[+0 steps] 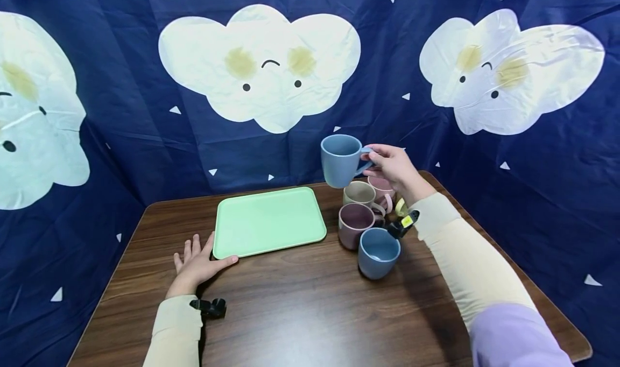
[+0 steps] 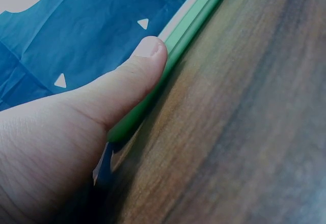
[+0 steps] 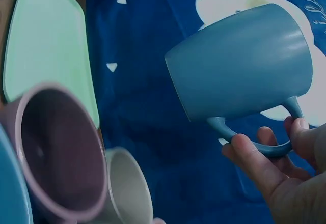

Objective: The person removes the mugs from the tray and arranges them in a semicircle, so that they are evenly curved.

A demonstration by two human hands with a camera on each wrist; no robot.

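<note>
A blue mug (image 1: 338, 165) hangs in the air above the other mugs, upright, and my right hand (image 1: 393, 165) pinches its handle. In the right wrist view the fingers and thumb curl round that handle (image 3: 275, 149). A light green tray (image 1: 268, 221) lies flat on the table. At the tray's near left corner rests my left hand (image 1: 196, 265), its fingers spread and the thumb along the near edge. The left wrist view shows the thumb (image 2: 137, 71) touching the green rim (image 2: 188, 25).
Right of the tray several mugs stand close together: a second blue mug (image 1: 379, 256), a purple mug (image 1: 352, 232), a beige mug (image 1: 356, 193), a pink mug (image 1: 380, 185) and a partly hidden yellow one (image 1: 401, 206). A dark blue cloud-patterned curtain (image 1: 140, 141) stands behind the wooden table (image 1: 290, 308).
</note>
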